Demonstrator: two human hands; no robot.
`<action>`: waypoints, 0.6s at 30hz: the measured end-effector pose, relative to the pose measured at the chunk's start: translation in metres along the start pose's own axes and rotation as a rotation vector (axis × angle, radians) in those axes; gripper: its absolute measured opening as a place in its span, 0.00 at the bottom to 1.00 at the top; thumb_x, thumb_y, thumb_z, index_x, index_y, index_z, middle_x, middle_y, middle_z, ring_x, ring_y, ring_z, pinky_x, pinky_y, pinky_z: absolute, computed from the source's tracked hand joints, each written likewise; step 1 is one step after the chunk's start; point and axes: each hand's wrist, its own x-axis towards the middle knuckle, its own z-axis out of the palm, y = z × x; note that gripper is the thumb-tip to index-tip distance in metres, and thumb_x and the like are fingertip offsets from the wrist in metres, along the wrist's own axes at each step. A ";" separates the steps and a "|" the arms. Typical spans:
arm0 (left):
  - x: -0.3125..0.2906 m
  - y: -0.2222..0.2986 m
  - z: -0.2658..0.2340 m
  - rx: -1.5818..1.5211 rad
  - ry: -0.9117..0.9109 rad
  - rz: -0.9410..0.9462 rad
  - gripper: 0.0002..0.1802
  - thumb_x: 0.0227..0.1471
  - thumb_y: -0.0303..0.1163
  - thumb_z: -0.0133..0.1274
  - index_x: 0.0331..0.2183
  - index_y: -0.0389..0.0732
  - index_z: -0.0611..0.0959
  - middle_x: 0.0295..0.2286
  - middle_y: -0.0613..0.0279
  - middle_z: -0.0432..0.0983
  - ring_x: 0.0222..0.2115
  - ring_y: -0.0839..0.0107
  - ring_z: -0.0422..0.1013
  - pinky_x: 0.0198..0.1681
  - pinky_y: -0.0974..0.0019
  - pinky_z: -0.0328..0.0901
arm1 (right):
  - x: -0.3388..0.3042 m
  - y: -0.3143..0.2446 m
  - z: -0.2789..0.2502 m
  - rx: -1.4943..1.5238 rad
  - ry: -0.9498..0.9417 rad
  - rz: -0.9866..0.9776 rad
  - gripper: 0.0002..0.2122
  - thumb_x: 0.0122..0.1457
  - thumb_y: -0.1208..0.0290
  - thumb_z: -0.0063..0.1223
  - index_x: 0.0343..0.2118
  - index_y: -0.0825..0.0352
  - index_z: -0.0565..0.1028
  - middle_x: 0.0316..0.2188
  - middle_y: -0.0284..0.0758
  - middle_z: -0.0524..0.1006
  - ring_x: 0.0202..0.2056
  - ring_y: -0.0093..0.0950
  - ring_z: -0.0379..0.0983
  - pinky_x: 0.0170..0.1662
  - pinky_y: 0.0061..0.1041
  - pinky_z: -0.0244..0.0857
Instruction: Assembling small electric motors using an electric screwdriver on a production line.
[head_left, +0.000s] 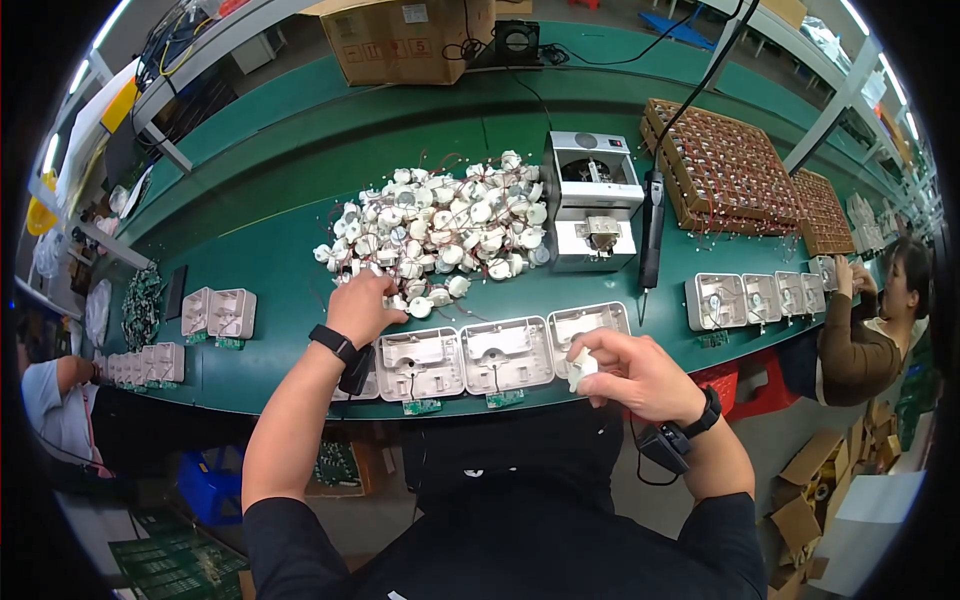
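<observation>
A heap of small white round parts with thin wires [440,225] lies on the green bench [280,250]. My left hand [362,306] reaches into the near edge of the heap, fingers closed around one of the parts. My right hand [628,372] holds a small white part [578,368] over the rightmost of three white square housings [588,326] lined up at the bench's front edge. The other two housings [462,360] lie between my hands, with small green circuit boards [505,398] sticking out below them.
A grey box-shaped machine [592,200] stands right of the heap, an electric screwdriver [651,230] hanging beside it. Brown trays of parts [725,165] sit far right. More housings [760,298] lie by a person at right, others [220,312] at left. A cardboard box [405,40] sits behind.
</observation>
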 end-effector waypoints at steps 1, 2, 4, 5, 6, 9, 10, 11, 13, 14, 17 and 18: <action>-0.001 0.002 0.001 0.098 0.027 0.033 0.18 0.41 0.43 0.68 0.35 0.45 0.87 0.32 0.53 0.82 0.35 0.55 0.78 0.40 0.55 0.71 | -0.001 0.001 0.000 0.001 0.008 0.004 0.13 0.62 0.73 0.58 0.47 0.69 0.71 0.19 0.25 0.70 0.23 0.16 0.70 0.29 0.19 0.65; 0.000 0.003 0.002 0.097 0.026 0.035 0.18 0.41 0.43 0.68 0.35 0.45 0.87 0.32 0.53 0.82 0.35 0.55 0.78 0.40 0.55 0.71 | -0.002 0.002 -0.001 0.000 0.016 0.006 0.13 0.62 0.73 0.58 0.47 0.68 0.71 0.20 0.25 0.70 0.23 0.16 0.70 0.29 0.19 0.65; 0.001 0.005 0.002 0.152 -0.001 0.047 0.19 0.42 0.43 0.68 0.36 0.45 0.88 0.34 0.51 0.82 0.35 0.55 0.78 0.39 0.55 0.71 | -0.004 0.002 -0.001 -0.002 0.024 0.008 0.12 0.62 0.73 0.58 0.47 0.68 0.72 0.20 0.25 0.70 0.23 0.16 0.70 0.29 0.19 0.65; 0.001 0.005 0.001 0.180 -0.013 0.052 0.19 0.42 0.44 0.68 0.36 0.46 0.88 0.35 0.51 0.81 0.34 0.55 0.78 0.39 0.56 0.71 | -0.005 0.003 -0.001 0.006 0.026 0.007 0.13 0.62 0.73 0.58 0.47 0.68 0.72 0.20 0.25 0.70 0.23 0.16 0.70 0.29 0.19 0.65; 0.002 0.000 -0.001 0.180 -0.013 0.051 0.19 0.42 0.44 0.68 0.36 0.46 0.88 0.35 0.51 0.81 0.34 0.55 0.78 0.39 0.56 0.71 | -0.006 0.003 -0.001 0.014 0.028 0.005 0.13 0.62 0.73 0.58 0.47 0.68 0.72 0.20 0.25 0.70 0.23 0.15 0.70 0.29 0.19 0.65; 0.012 -0.032 -0.017 -0.291 -0.136 0.045 0.19 0.47 0.45 0.67 0.38 0.43 0.87 0.36 0.58 0.81 0.29 0.70 0.76 0.31 0.63 0.70 | -0.009 -0.002 -0.004 0.027 0.042 -0.003 0.12 0.61 0.76 0.56 0.48 0.68 0.72 0.22 0.26 0.72 0.24 0.16 0.71 0.30 0.18 0.66; 0.014 -0.027 -0.042 -0.516 -0.197 -0.101 0.20 0.50 0.45 0.65 0.40 0.41 0.86 0.37 0.59 0.80 0.27 0.76 0.73 0.27 0.69 0.68 | -0.011 -0.003 -0.005 0.034 0.060 0.002 0.12 0.60 0.78 0.55 0.48 0.69 0.72 0.24 0.28 0.75 0.24 0.16 0.72 0.30 0.18 0.67; 0.013 -0.021 -0.069 -0.738 -0.258 -0.251 0.21 0.54 0.45 0.62 0.42 0.39 0.85 0.38 0.59 0.80 0.25 0.81 0.70 0.22 0.75 0.65 | -0.013 -0.003 -0.006 0.041 0.077 0.006 0.13 0.60 0.80 0.53 0.48 0.69 0.73 0.26 0.30 0.78 0.25 0.17 0.73 0.31 0.18 0.67; 0.006 -0.032 -0.080 -1.144 -0.148 -0.091 0.21 0.57 0.43 0.57 0.45 0.37 0.83 0.39 0.59 0.80 0.24 0.84 0.66 0.20 0.79 0.61 | -0.013 0.002 -0.007 0.078 0.083 0.012 0.13 0.60 0.80 0.52 0.48 0.69 0.73 0.26 0.30 0.78 0.25 0.17 0.73 0.31 0.18 0.67; 0.003 -0.036 -0.083 -1.542 -0.026 0.086 0.21 0.60 0.41 0.53 0.48 0.35 0.81 0.41 0.58 0.79 0.22 0.86 0.63 0.18 0.83 0.56 | -0.013 0.005 -0.007 0.114 0.090 0.020 0.13 0.60 0.81 0.51 0.48 0.69 0.73 0.26 0.30 0.78 0.25 0.17 0.73 0.31 0.18 0.67; -0.001 -0.038 -0.087 -1.636 0.009 0.151 0.23 0.61 0.38 0.50 0.53 0.32 0.74 0.43 0.55 0.78 0.21 0.86 0.60 0.17 0.83 0.55 | -0.010 0.004 -0.004 0.152 0.094 0.028 0.12 0.61 0.80 0.50 0.48 0.69 0.73 0.26 0.30 0.78 0.25 0.17 0.73 0.32 0.18 0.67; -0.002 -0.039 -0.090 -1.682 0.026 0.185 0.25 0.62 0.36 0.49 0.55 0.30 0.71 0.44 0.54 0.77 0.20 0.85 0.58 0.17 0.82 0.55 | -0.007 0.002 -0.003 0.154 0.090 0.030 0.12 0.61 0.80 0.50 0.48 0.69 0.73 0.26 0.30 0.78 0.25 0.17 0.73 0.32 0.18 0.67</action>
